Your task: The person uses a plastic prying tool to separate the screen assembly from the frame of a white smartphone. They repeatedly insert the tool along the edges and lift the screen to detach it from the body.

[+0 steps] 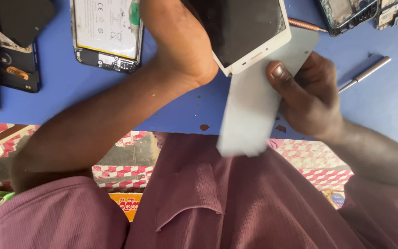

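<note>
From the head view, my left hand (183, 44) grips the white-framed phone screen (247, 30) above the blue table (70, 87). My right hand (307, 94) closes on a pale grey sheet (254, 106), thumb on top, just below the screen, hanging toward my lap.

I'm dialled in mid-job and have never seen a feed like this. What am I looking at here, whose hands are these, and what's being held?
The single picture comes from a camera worn on a person's head, looking down over their maroon shirt at a blue table. Both bare hands are that person's. The left hand grips a white-framed phone with a dark screen. The right hand pinches a pale grey sheet, blurred at its lower end. On the table lie an opened phone showing its battery, dark phone parts, a metal tool and another opened phone.
</note>
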